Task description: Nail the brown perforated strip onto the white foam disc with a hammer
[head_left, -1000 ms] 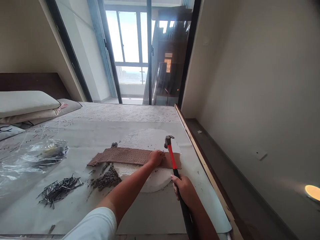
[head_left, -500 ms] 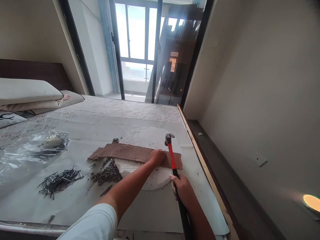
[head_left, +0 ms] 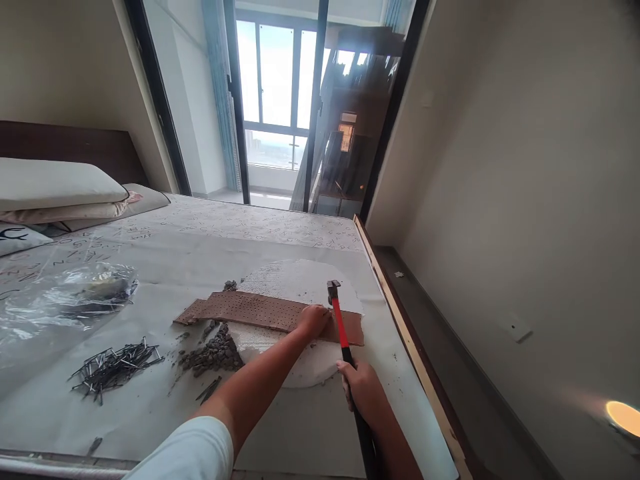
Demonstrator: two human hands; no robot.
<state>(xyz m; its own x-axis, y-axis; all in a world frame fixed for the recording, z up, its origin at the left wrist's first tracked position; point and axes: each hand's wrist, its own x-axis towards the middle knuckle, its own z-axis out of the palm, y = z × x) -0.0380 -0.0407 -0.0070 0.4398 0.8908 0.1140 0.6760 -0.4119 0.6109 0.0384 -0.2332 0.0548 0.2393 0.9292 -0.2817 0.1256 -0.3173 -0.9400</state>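
Mattress print: scattered letters and figures ran across the patterned mattress, an S and an N among those I could make out at the left; a pale cushion at the left edge bore a black curved mark.
Right hand: my right hand, lower right of centre, was wrapped round the handle of the red-and-black hammer, its head up by my other hand.
Left hand: my left hand rested on the perforated brown board, mid-frame, toward its right end; I couldn't tell what the fingertips pinched.
Hands: apart from each other.
Around the board: a white disc lay beneath it, grey rubble just below its left part, loose nails lower left, and a clear plastic bag above those.
Right edge: a wooden rail bordered the mattress.
Since half a second before: the hammer head had moved slightly left and down, nearer my left fingers; the board stayed on the disc.
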